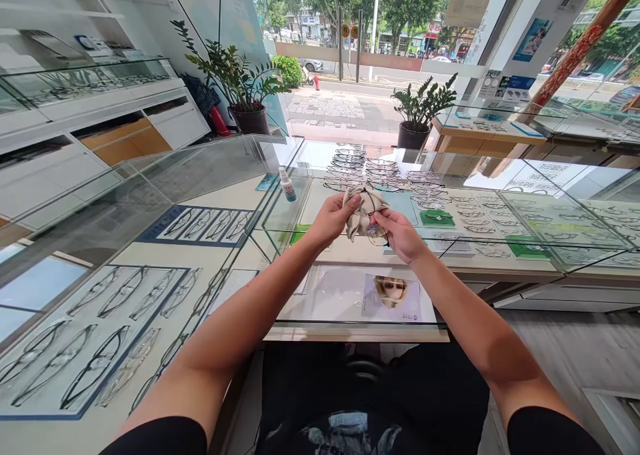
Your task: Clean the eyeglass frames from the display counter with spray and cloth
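Both of my hands meet above the glass counter in the middle of the view. My left hand [331, 218] is closed on a crumpled light beige cloth [356, 223], its thumb pressed on top. Wrapped partly in that cloth is a pair of glasses [377, 235], with a round lens showing below. My right hand [400, 233] pinches the glasses at their right side, close to the cloth's edge. The cloth hides much of the frame. A small white spray bottle [287, 185] stands upright on the glass, left of and beyond my hands.
Several rows of glasses [383, 168] lie beyond my hands. Under the glass at left are trays of glasses [210, 225]. A printed card with a face [393, 297] lies below my hands. Potted plants [250, 115] stand by the window. The glass counter's front edge [350, 322] is near my body.
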`<action>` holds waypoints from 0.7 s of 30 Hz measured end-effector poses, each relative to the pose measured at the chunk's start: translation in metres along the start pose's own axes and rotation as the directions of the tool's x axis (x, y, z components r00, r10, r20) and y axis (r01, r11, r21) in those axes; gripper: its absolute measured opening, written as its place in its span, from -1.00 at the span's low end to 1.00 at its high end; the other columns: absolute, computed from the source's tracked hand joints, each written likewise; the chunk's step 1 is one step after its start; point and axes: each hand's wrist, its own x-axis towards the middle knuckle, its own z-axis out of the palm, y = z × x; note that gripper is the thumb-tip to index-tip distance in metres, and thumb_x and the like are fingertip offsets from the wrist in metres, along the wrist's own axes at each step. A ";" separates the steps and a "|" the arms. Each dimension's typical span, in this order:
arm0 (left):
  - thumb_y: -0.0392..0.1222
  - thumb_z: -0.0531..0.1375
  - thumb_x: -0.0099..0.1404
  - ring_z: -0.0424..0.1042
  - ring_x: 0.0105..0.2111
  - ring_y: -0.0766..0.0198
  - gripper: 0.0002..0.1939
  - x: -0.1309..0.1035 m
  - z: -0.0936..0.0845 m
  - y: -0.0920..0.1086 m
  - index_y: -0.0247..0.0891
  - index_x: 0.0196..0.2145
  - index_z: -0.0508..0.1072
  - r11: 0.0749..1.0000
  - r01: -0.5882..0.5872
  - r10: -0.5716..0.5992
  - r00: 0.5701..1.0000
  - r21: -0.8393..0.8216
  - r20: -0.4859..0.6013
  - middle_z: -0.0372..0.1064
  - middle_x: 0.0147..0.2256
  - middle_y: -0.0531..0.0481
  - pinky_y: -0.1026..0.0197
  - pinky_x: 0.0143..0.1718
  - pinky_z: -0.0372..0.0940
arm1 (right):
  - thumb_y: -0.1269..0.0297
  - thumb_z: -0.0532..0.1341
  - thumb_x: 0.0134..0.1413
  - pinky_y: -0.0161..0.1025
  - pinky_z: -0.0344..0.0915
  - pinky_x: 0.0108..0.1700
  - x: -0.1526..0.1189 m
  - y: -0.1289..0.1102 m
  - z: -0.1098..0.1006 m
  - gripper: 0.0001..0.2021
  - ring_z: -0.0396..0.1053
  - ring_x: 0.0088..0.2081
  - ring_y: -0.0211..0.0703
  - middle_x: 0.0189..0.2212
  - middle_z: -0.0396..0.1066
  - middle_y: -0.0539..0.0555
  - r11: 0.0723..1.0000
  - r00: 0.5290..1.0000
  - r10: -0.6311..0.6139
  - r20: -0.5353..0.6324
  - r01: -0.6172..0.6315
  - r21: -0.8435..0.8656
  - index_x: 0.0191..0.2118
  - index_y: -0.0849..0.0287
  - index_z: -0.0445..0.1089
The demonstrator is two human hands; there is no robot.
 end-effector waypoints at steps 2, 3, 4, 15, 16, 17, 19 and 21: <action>0.34 0.58 0.14 0.49 -0.43 0.27 -0.38 0.000 -0.001 0.002 -0.30 -0.26 0.61 1.000 -0.008 0.010 0.999 -0.028 0.052 0.57 -0.39 -0.03 0.24 -0.37 0.39 | -0.30 0.64 -0.21 -0.18 0.27 -0.18 0.001 0.000 -0.003 -0.44 0.33 -0.28 -0.16 -0.34 0.48 0.02 1.000 1.000 0.004 -0.013 -0.004 0.006 -0.36 0.10 0.58; 0.29 0.60 0.14 0.49 -0.42 0.28 -0.41 0.000 0.000 0.002 -0.30 -0.23 0.62 0.999 -0.014 0.016 0.998 -0.030 0.065 0.57 -0.37 -0.03 0.24 -0.36 0.38 | -0.29 0.64 -0.22 -0.18 0.28 -0.18 0.002 0.000 -0.003 -0.44 0.33 -0.28 -0.16 -0.34 0.48 0.03 1.000 1.000 0.006 -0.018 -0.006 0.009 -0.37 0.10 0.58; 0.24 0.62 0.13 0.48 -0.41 0.29 -0.42 -0.001 0.002 0.002 -0.30 -0.20 0.62 0.999 -0.020 0.022 0.998 -0.029 0.067 0.57 -0.36 -0.02 0.25 -0.36 0.37 | -0.28 0.64 -0.22 -0.17 0.29 -0.17 0.003 0.002 -0.003 -0.45 0.34 -0.27 -0.15 -0.34 0.48 0.03 1.000 1.000 0.006 -0.023 -0.005 0.011 -0.37 0.09 0.58; 0.57 0.32 0.32 0.26 -0.56 0.31 -0.29 -0.005 0.019 -0.012 -0.20 -0.42 0.39 0.967 -0.138 0.188 0.954 0.215 -0.233 0.31 -0.59 0.06 0.22 -0.51 0.16 | -0.32 0.58 -0.11 -0.13 0.34 -0.10 0.006 0.019 0.015 -0.45 0.37 -0.25 -0.12 -0.36 0.49 0.03 0.998 0.998 -0.051 0.023 0.052 -0.032 -0.36 0.09 0.55; 0.59 0.30 0.32 0.24 -0.55 0.31 -0.27 -0.005 0.019 -0.012 -0.19 -0.44 0.36 0.965 -0.137 0.194 0.947 0.225 -0.256 0.29 -0.59 0.06 0.22 -0.52 0.14 | -0.34 0.58 -0.12 -0.12 0.34 -0.09 0.006 0.019 0.015 -0.44 0.37 -0.24 -0.11 -0.35 0.49 0.03 0.998 0.998 -0.056 0.022 0.057 -0.038 -0.36 0.09 0.56; 0.61 0.29 0.31 0.23 -0.54 0.31 -0.25 -0.005 0.019 -0.012 -0.19 -0.46 0.34 0.965 -0.138 0.197 0.942 0.224 -0.270 0.28 -0.58 0.06 0.22 -0.52 0.13 | -0.35 0.58 -0.12 -0.12 0.33 -0.07 0.006 0.019 0.015 -0.43 0.36 -0.23 -0.11 -0.35 0.49 0.03 0.997 0.998 -0.061 0.021 0.062 -0.047 -0.36 0.09 0.56; 0.64 0.29 0.28 0.22 -0.53 0.32 -0.23 -0.004 0.017 -0.012 -0.19 -0.47 0.31 0.968 -0.136 0.195 0.937 0.210 -0.290 0.25 -0.57 0.07 0.22 -0.51 0.12 | -0.38 0.56 -0.10 -0.12 0.33 -0.04 0.005 0.017 0.011 -0.42 0.36 -0.22 -0.11 -0.34 0.48 0.03 0.994 0.997 -0.074 0.027 0.076 -0.075 -0.35 0.08 0.57; 0.66 0.29 0.25 0.21 -0.52 0.32 -0.21 -0.002 0.015 -0.012 -0.19 -0.46 0.30 0.973 -0.127 0.184 0.932 0.193 -0.314 0.23 -0.56 0.07 0.23 -0.50 0.14 | -0.37 0.55 -0.05 -0.13 0.33 -0.01 0.005 0.012 0.006 -0.45 0.35 -0.20 -0.11 -0.32 0.47 0.02 0.990 0.994 -0.098 0.038 0.101 -0.095 -0.34 0.06 0.58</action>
